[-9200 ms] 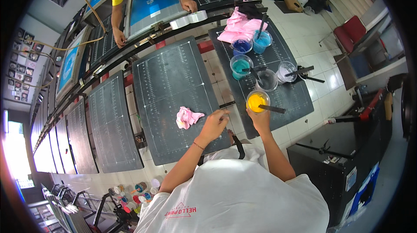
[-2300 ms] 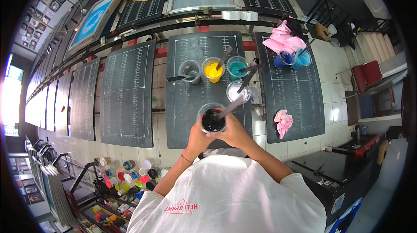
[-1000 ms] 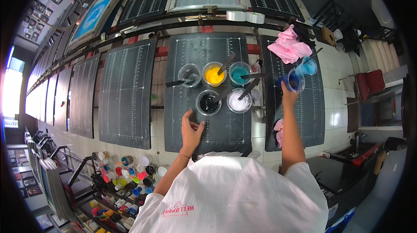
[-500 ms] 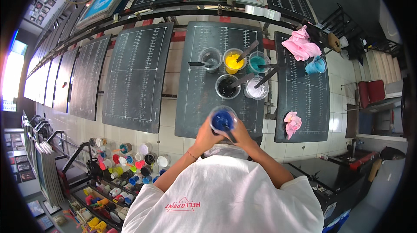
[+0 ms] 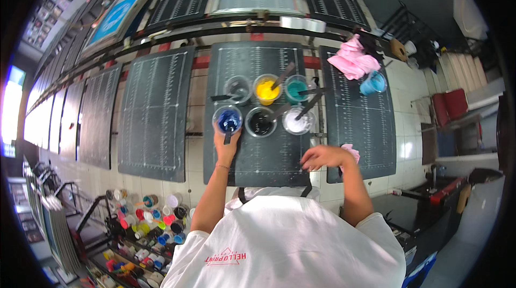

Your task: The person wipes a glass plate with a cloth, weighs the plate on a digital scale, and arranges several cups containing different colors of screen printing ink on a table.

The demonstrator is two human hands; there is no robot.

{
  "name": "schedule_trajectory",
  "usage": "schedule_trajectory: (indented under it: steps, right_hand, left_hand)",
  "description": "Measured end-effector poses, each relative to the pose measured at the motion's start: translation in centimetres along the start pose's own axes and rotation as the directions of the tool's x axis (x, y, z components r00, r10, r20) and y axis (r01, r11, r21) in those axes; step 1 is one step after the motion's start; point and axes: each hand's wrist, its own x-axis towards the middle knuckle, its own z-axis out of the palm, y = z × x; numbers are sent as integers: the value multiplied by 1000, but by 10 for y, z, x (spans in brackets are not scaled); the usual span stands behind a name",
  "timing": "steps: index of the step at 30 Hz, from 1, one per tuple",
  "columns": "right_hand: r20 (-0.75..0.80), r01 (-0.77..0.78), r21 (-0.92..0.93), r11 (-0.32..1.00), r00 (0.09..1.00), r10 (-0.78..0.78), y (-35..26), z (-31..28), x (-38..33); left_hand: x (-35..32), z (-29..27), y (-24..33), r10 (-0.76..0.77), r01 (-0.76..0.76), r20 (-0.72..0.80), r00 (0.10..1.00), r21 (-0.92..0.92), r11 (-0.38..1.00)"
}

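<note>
My left hand (image 5: pixel 224 144) is wrapped round a clear plastic cup of dark blue ink (image 5: pixel 229 118), at the left edge of a dark printing board (image 5: pixel 252 162). A dark spatula sticks out of it toward me. To its right stand a cup of black ink (image 5: pixel 260 122) and a cup of white ink (image 5: pixel 294 121). Behind them are a cup with greyish contents (image 5: pixel 238 87), a yellow ink cup (image 5: pixel 267 90) and a teal ink cup (image 5: pixel 295 90), with spatulas in them. My right hand (image 5: pixel 324 157) holds nothing, fingers loosely apart, over the board's right edge.
The board to the right carries a crumpled pink cloth (image 5: pixel 352 61), a light blue cup (image 5: pixel 372 83) and a smaller pink cloth (image 5: pixel 351 153) partly behind my right hand. More boards (image 5: pixel 153 121) line the left. Several ink tubs (image 5: pixel 142 214) crowd the lower left.
The blue ink cup has gone from between both hands near my body to the left front of the cup group. My right hand has left it and moved right. The view has shifted slightly.
</note>
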Motion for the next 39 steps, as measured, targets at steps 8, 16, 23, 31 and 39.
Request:
schedule_trajectory:
  steps: [8, 16, 23, 31, 39]
  right_hand:
    - [-953, 201, -205, 958, -264, -148, 106, -223, -11]
    - [-912, 270, -235, 934, -395, -116, 110, -270, 6]
    - [-903, 419, -366, 831, -377, -207, 56, -178, -38]
    - [-794, 709, -37, 705, 407, -451, -93, 59, -57]
    - [-312, 542, -451, 709, 649, -694, -185, 182, 56]
  left_hand:
    - [-14, -5, -2, -132, 130, 71, 989, 34, 991]
    - [-57, -67, -18, -192, 223, -169, 967, 188, 957]
    - [-74, -100, 19, 50, 37, -327, 944, 253, 967]
    - [-81, -104, 158, 154, -110, 226, 962, -195, 975]
    - [-73, -142, 138, 186, -197, 204, 961, 35, 980]
